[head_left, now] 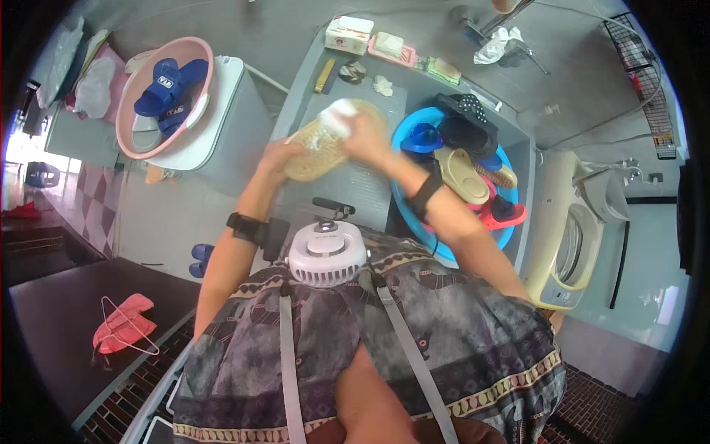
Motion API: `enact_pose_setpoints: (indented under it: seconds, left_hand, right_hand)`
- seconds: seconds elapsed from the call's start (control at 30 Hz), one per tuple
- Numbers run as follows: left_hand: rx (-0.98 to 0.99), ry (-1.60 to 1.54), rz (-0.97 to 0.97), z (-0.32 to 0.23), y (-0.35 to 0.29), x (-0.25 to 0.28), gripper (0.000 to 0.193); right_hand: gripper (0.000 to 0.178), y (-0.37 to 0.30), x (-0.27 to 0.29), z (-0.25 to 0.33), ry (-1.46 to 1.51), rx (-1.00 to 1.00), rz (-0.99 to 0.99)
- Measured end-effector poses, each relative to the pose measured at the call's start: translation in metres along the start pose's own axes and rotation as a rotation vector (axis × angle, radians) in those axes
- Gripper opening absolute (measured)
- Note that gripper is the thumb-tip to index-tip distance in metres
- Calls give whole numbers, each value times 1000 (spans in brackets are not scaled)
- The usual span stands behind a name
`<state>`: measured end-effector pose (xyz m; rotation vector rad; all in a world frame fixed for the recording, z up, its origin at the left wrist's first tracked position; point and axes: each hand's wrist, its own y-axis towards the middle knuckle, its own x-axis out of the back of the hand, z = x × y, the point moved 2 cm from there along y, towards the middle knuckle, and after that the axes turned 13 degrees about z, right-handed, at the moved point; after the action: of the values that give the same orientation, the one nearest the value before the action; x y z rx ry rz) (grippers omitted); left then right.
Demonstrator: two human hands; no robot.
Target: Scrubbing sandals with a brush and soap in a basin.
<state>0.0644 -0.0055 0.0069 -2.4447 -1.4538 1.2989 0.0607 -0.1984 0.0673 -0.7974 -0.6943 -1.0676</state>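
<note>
My left hand [278, 160] grips the lower left edge of a beige slipper [309, 164], which is tilted with its sole up over the grey wash trough [367, 206]. White suds lie on the sole. Pressed to its upper part is a small white block or brush [339, 117], held closed in my right hand [367, 138]; motion blurs it, so its kind is unclear. To the right of my right hand stands a blue basin [404, 222] with several shoes, among them a beige slipper [464, 176], a pink clog [504, 214] and dark ones.
On the trough's back ledge stand a white box [349, 35], a pink soap dish [392, 49] and a yellow brush [324, 76]. A tap [510, 38] rises behind. To the left, a pink basin [127, 118] holds blue slippers. A cream washing machine [556, 244] stands right.
</note>
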Motion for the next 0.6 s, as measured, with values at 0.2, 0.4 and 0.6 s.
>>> enact_pose_setpoints:
  seconds: [0.2,0.4,0.6]
  left_hand:
    - [14,212,-110,-17,10,-30,36]
    - [65,189,-104,-15,1,-23,35]
    - [59,274,-148,-24,3,-26,40]
  right_hand:
    - [50,3,5,-24,136,-56,63]
    - [50,11,20,-66,339,-110,90]
    - [52,17,-18,-32,152,46,-49]
